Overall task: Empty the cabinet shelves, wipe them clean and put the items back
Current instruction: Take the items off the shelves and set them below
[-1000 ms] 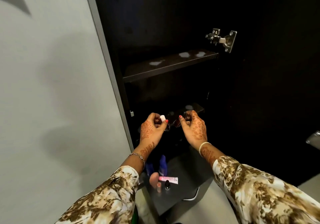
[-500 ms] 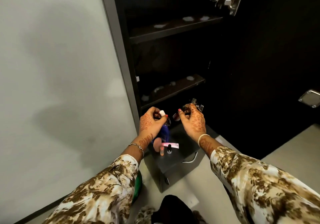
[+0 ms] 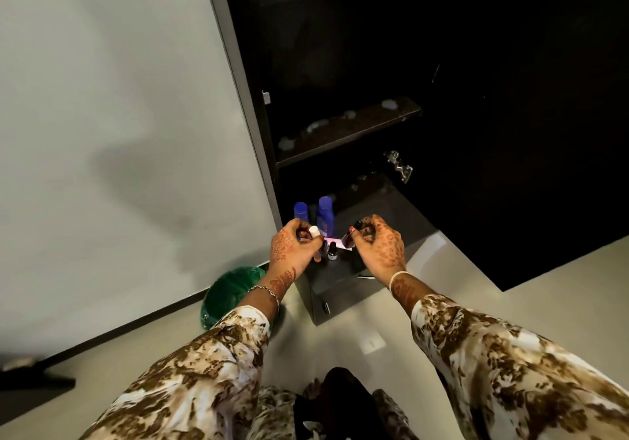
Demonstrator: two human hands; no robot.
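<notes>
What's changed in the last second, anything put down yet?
Both hands came down from the shelf to just above the grey box. Nothing let go: left hand keeps its white-capped item, right hand its dark item. Blue bottles unmoved.

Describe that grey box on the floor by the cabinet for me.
The grey box looks like matte metal and is squarish. It stands on the pale floor at the foot of the open cabinet. A pale curved handle shows near its front edge. Its flat top carries two blue bottles and small vials.
</notes>
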